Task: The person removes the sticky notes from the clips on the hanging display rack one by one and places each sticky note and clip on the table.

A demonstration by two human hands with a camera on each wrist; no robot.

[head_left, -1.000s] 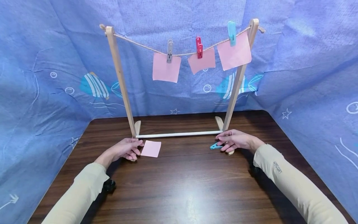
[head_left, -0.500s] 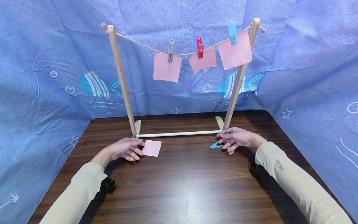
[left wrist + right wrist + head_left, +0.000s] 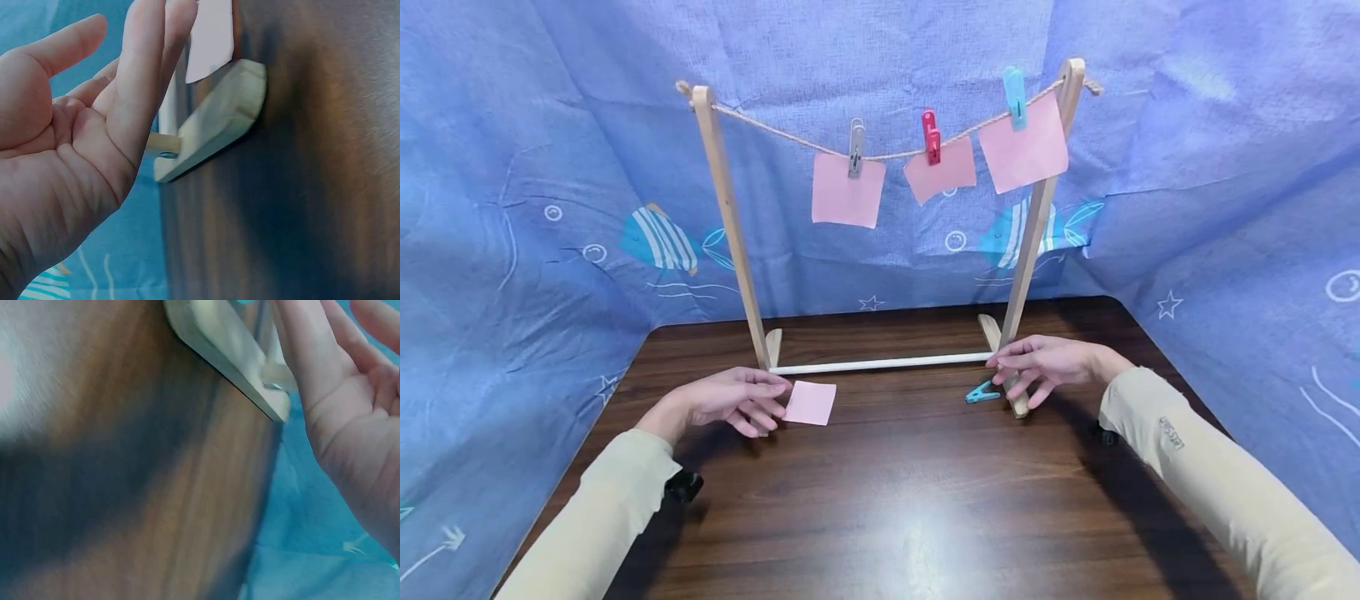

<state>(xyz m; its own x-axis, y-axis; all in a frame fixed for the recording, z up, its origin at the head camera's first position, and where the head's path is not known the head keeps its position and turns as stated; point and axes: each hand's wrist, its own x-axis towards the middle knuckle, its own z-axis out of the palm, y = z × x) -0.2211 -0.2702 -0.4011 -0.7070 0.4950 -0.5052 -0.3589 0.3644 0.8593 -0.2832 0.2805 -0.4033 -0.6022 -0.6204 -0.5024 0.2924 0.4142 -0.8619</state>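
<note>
My left hand (image 3: 726, 402) hovers at the rack's left foot (image 3: 219, 119) with its fingers loosely extended and nothing in its grasp. Just right of its fingertips, a square pink paper note (image 3: 811, 404) lies flat on the table. On the other side, my right hand (image 3: 1051, 367) is held over the rack's right foot (image 3: 1019, 407), its fingers relaxed and holding nothing. A light blue clothespin (image 3: 982, 392) lies on the table just left of that hand's fingers. The left wrist view shows the bare palm, and the right wrist view shows much the same.
A wooden rack (image 3: 730, 217) with a white crossbar (image 3: 880, 364) stands at the table's back. From its rope (image 3: 767, 129) hang three pink notes, held by a grey clothespin (image 3: 856, 148), a red clothespin (image 3: 932, 137) and a blue clothespin (image 3: 1015, 98). Blue fabric surrounds the table (image 3: 887, 483).
My right hand has drawn a little to the right, away from the clothespin on the table. My left hand has shifted slightly left. The head view has tilted slightly; note and clothespin stay on the table.
</note>
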